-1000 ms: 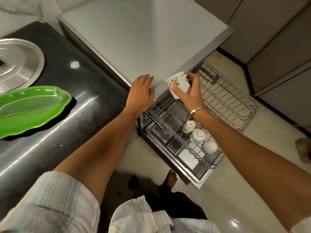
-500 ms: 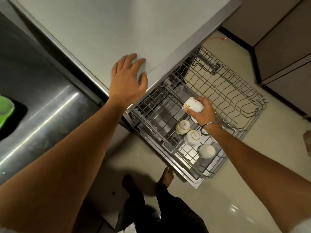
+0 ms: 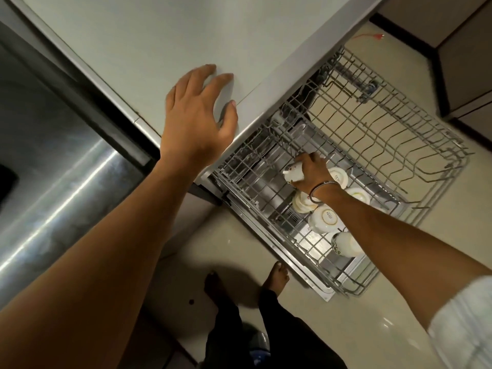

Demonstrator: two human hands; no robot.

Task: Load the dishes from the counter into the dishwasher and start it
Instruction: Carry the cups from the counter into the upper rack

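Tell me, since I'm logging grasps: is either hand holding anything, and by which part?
The right hand grips a white cup around its side wall, over the rack. The left hand holds nothing, resting spread on the countertop.

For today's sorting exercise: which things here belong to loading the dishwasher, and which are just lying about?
Job: right hand gripping a cup; loaded cups; lower rack; upper rack.
Lying about: red wire on floor; steel counter; left hand on the dishwasher top.
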